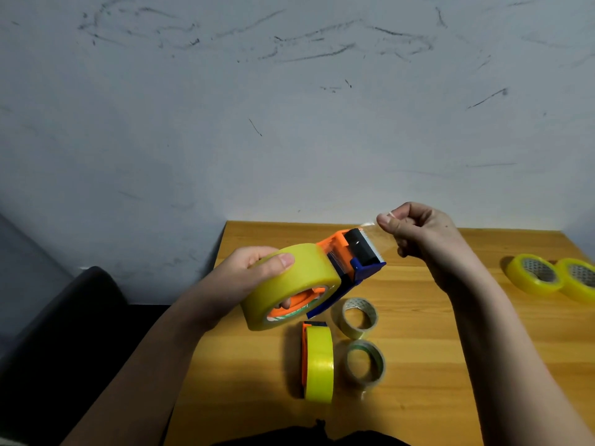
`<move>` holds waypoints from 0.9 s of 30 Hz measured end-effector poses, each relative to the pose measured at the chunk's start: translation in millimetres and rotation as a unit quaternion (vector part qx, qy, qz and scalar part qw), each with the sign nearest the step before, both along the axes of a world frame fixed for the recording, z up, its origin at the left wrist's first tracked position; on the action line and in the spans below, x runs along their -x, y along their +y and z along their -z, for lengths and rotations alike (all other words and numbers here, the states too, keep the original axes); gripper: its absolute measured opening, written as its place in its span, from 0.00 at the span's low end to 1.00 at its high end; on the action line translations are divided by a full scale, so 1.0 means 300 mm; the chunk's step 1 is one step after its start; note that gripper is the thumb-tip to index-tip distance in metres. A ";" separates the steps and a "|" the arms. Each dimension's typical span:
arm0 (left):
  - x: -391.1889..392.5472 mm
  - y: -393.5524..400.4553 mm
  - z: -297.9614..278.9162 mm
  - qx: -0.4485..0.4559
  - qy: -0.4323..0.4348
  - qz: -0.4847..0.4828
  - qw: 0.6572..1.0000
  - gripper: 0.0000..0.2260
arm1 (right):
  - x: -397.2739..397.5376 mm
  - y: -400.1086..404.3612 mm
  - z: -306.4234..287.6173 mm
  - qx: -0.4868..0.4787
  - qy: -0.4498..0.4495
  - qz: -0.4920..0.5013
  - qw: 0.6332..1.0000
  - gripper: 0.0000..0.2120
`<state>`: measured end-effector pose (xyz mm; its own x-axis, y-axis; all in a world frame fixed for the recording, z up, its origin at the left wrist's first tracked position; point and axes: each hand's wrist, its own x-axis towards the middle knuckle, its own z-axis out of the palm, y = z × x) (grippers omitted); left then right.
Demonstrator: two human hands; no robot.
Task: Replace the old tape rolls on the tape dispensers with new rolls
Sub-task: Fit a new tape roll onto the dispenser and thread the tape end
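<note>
**New roll mounted; tape end being threaded over the cutter**

The tape dispenser [346,262], orange and blue, is held above the counter [450,365], with a full yellow roll [291,286] already seated on its hub. The roll is gripped by the left hand [254,268], thumb laid across the outer face, fingers curled behind. The loose tape end [373,235] is pinched between thumb and fingertips of the right hand [418,233] and drawn out past the black roller and toothed edge.

Step judged: threading the fresh roll. Next move likely calls for the film to be kept flat and taut, then laid onto the blade.

A second dispenser [317,362], loaded in yellow, lies on the counter below. Just beside it, two nearly spent rolls [360,317] are seen. Two spare yellow rolls [536,273] rest well apart, at the far right.
</note>
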<state>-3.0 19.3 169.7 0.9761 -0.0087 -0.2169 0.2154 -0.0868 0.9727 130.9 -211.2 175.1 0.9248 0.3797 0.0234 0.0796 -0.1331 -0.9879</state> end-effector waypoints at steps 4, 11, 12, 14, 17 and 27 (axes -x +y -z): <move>-0.001 0.009 0.005 0.023 0.033 -0.009 0.999 0.16 | 0.022 0.013 -0.003 0.028 -0.064 0.007 0.998 0.08; -0.006 -0.030 0.005 -0.027 0.010 -0.064 0.998 0.20 | 0.023 0.022 0.004 0.036 -0.062 0.021 0.997 0.09; -0.007 -0.024 0.003 -0.025 0.009 -0.059 0.998 0.19 | 0.021 0.019 0.007 0.030 -0.049 0.017 0.998 0.08; -0.008 -0.012 -0.001 -0.020 0.008 -0.047 0.999 0.18 | 0.019 0.015 0.012 0.023 -0.032 0.010 0.999 0.08; -0.012 -0.001 0.003 -0.009 0.009 -0.031 0.999 0.16 | 0.019 0.018 0.015 0.017 -0.024 0.010 1.000 0.08; -0.013 -0.015 0.001 0.011 0.013 -0.095 0.995 0.16 | 0.028 0.032 0.018 0.010 -0.056 0.043 0.997 0.10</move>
